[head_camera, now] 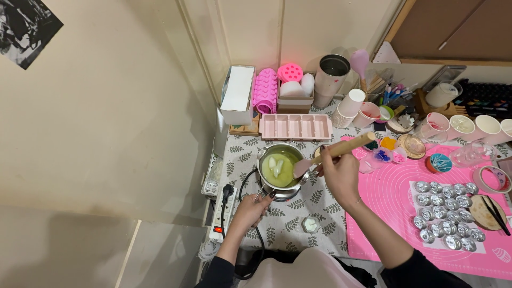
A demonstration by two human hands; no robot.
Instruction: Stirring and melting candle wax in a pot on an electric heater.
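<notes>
Head view shows melting partly done — pale solid lumps float in yellow-green liquid inside the small steel pot [279, 166] on its burner, near the desk's [285, 224] left edge. Left hand [252, 207] curls around the pot handle; right hand [338, 173] grips a wooden-handled spatula [333, 153], its soft blade dipped at the rim. Shiny metal cups [447, 216] sit unfilled on the pink mat [392, 202].

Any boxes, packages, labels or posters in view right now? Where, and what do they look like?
White rectangular box: upright at the table's back left corner.
Cardboard box: right of the pink moulds, holding white pieces.
Black-and-white poster: on the left wall, tilted.
No screens visible.
</notes>
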